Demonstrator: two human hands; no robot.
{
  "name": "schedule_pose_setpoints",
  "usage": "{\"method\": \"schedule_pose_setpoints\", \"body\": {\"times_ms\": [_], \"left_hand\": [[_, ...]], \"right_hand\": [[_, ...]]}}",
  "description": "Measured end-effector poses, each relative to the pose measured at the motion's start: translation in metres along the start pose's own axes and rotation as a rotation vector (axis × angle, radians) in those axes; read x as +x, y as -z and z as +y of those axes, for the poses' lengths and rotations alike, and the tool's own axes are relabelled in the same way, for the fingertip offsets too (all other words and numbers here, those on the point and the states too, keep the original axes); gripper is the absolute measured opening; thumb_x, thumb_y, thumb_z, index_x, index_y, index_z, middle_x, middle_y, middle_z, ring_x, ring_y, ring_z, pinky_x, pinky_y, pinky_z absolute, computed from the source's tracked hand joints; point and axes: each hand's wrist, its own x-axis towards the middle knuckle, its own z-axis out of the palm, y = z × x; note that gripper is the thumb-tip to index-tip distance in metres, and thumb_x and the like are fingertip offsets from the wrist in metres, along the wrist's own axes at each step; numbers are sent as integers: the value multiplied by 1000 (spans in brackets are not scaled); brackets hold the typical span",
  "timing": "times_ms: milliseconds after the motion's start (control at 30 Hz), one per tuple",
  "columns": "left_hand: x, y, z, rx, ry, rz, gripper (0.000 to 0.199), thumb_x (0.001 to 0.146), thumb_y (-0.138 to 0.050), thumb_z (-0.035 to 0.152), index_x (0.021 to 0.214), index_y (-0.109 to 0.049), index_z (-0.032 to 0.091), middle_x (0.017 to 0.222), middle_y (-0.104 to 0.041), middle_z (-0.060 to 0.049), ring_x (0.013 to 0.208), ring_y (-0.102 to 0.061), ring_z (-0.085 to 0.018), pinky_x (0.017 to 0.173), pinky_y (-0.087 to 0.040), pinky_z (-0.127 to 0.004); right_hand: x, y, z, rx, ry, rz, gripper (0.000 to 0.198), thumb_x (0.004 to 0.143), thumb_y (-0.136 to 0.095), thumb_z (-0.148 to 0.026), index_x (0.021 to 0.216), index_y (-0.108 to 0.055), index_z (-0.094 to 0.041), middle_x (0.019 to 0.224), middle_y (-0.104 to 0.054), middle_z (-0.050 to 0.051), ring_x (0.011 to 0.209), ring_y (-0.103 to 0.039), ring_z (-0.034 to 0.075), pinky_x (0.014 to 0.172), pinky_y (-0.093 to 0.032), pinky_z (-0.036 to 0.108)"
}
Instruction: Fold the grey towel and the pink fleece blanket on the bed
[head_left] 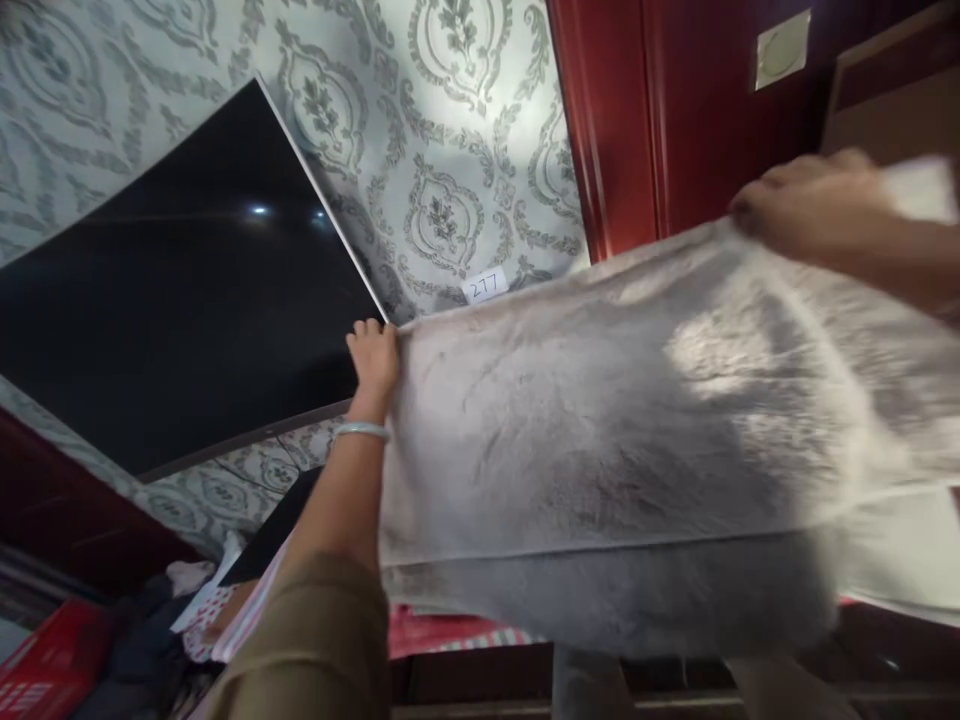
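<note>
A grey plush cloth [585,430], perhaps a towel or blanket, is stretched out between my two hands. My left hand [375,358] grips its upper left corner, close to the lower right edge of the television; a pale bangle circles that wrist. Up at the right, my right hand [817,200] is closed on the cloth's top edge, somewhat blurred by motion. The cloth hangs down from both hands, with a fold line across its lower part. Beyond my right hand more of the cloth spreads to the right edge of the view.
A black television [187,280] hangs on the patterned wall at left. A paper label marked 277 [485,286] is behind the cloth. Red wooden panels [622,120] and a cardboard box [892,100] stand at right. Clothes [150,620] and a red box [56,660] lie lower left.
</note>
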Motion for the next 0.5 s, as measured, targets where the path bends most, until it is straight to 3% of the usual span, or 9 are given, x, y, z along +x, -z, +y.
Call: {"method": "schedule_pose_setpoints", "body": {"times_ms": [100,167,233,267,333,400,500], "left_hand": [[-23,-45,27,-73,-31,-72,45,94,-41,6,136,-55,7,134,-55,-28,121,-48,-34,95,-38,-52],[-57,-70,34,-137,-117,-162,39,93,-48,8,129,-62,13,130,-61,-21,117,-55,-29,93,-45,-46],[-104,-93,30,-196,-194,-277,26,86,-64,11,109,-71,19,112,-71,-11,108,-65,-25,91,-51,-38],[-130,-102,25,-228,-206,-353,22,82,-69,13,102,-73,21,104,-73,-9,103,-69,-24,89,-54,-36],[-180,-118,12,-380,-113,-524,27,81,-70,16,105,-74,27,112,-75,-9,113,-69,-27,100,-54,-39],[-223,-127,0,-393,-61,-553,35,85,-63,19,117,-73,28,132,-69,-11,128,-62,-29,110,-49,-41],[-264,-127,-11,-374,35,-539,44,93,-49,23,134,-65,24,147,-59,-12,140,-52,-28,120,-39,-45]], "right_hand": [[-30,-29,-33,8,69,-35,46,94,-42,-29,132,-62,-12,136,-58,21,127,-50,36,98,-42,55],[-75,-58,-35,104,129,-101,48,90,-42,-31,130,-63,-14,132,-62,18,119,-56,33,94,-47,51],[-134,-91,-20,254,199,-178,47,88,-43,-41,119,-68,-15,126,-66,17,116,-60,33,95,-50,50],[-166,-107,-7,293,155,-204,48,85,-45,-46,114,-69,-17,122,-67,18,111,-63,34,93,-52,52],[-228,-135,23,353,-2,-228,45,79,-46,-51,104,-70,-23,115,-70,16,103,-67,36,92,-54,54],[-276,-153,49,393,-130,-243,40,78,-44,-57,95,-70,-31,106,-73,13,100,-69,38,93,-55,57],[-314,-164,71,417,-223,-199,43,79,-43,-63,100,-70,-37,116,-72,11,114,-65,38,102,-51,58]]}}
